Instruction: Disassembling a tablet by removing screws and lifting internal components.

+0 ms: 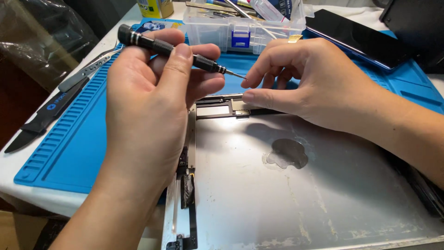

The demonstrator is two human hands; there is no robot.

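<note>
A person's left hand holds a slim black precision screwdriver in a closed grip, thumb and fingers wrapped around the knurled shaft so the handle end points up and away while the fine tip angles down to the right. The right hand meets that tip: its thumb and forefinger are pinched shut just at the point of the blade, apparently on something too small to make out, perhaps a screw. The lower fingers of this hand rest on the top edge of an opened metal tablet shell, which steadies the pinch.

The shell lies directly below both grips, inner face up, with a bracket and connector area just beneath the screwdriver tip. It sits on a blue ribbed work mat that covers the surface. Beyond the grips stands a clear plastic parts box; out past the left hand lie metal tweezers and a black pry tool.
</note>
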